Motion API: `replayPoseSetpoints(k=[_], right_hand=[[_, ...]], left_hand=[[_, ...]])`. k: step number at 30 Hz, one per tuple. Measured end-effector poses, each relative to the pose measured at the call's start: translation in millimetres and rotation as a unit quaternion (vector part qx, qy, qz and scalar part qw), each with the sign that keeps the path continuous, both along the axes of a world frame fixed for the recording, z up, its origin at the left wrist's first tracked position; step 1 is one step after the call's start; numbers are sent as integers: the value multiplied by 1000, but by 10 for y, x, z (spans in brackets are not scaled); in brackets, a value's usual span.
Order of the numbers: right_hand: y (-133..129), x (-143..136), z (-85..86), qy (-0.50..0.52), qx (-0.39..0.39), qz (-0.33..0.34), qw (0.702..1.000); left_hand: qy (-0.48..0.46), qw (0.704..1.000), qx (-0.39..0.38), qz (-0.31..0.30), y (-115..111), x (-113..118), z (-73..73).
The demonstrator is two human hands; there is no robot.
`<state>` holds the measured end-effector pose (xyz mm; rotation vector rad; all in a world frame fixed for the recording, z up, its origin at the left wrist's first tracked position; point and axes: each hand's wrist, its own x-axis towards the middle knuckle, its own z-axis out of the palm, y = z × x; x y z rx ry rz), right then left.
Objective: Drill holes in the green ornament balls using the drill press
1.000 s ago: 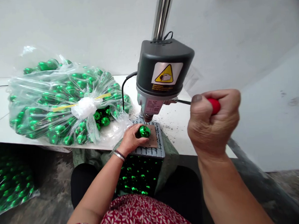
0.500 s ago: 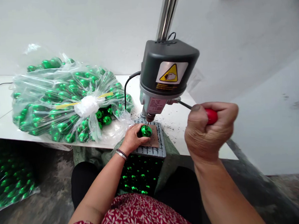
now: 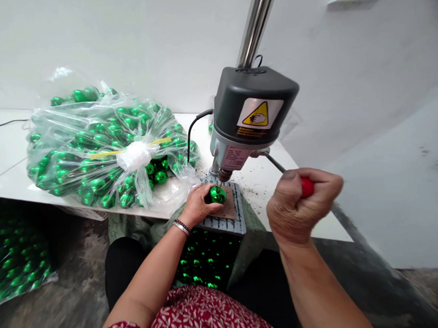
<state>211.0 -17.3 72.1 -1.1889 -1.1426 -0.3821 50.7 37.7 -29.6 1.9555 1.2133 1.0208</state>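
Note:
A shiny green ball (image 3: 217, 195), like a Christmas bauble, sits on a brown board (image 3: 228, 208) on the drill press base (image 3: 241, 216). My left hand (image 3: 198, 204) grips it from the left, between thumb and fingers. Right above the ball is the chuck (image 3: 225, 175) of the drill press (image 3: 256, 103), its thin bit at the ball's top; whether it has gone in I cannot tell. My right hand (image 3: 298, 204) is wrapped around the red knob (image 3: 307, 187) of the feed lever (image 3: 275, 162), to the right of the machine.
A tied clear plastic bag (image 3: 138, 156) full of green balls lies on the white table (image 3: 6, 170) at left. More green balls fill a bag (image 3: 18, 265) on the floor and a dark container (image 3: 205, 262) below the base. Dark shavings litter the tabletop.
My right hand and the red knob are lower relative to the machine, with the lever tilted further down. The view has shifted slightly. My left hand still holds the ball under the chuck.

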Motion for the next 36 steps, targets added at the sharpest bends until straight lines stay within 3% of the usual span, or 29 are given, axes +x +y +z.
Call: replayPoseSetpoints(k=[3,5,9,13,18,20,23,25,26,28,31,34,36], right_hand=[[-25,-5,-85,-15,-5,-1,1000],[-6,9,-33,-13,-6,-6,1000],[123,71,387,-8,-25,-9,1000],[240,92,794,29,-120,14,992],[251,49,841,63,-148,7,987],[246,42,817,66,-143,9,987],[251,49,800,67,-132,13,989],[252,58,787,60,-119,16,991],[250,62,777,55,-113,18,992],[236,66,750,47,-102,21,993],[207,66,704,44,-91,21,995],[193,62,672,41,-82,20,996],[197,59,664,40,-77,21,996]], left_hand=[[-5,1000,-1,-7,-1,-1,2],[-6,1000,-2,-9,-3,2,7],[-9,1000,-18,-5,-16,0,39],[-22,999,-31,-36,-100,-99,93],[4,990,-28,-142,-322,-395,217],[-2,994,-41,-100,-345,-531,283],[58,992,-8,111,-202,-730,369],[170,954,9,245,-17,-848,403],[233,931,-8,280,81,-896,410],[333,894,-71,293,250,-960,406],[400,862,-133,281,375,-980,359],[423,859,-126,260,369,-957,280],[405,881,-105,220,343,-938,213]])
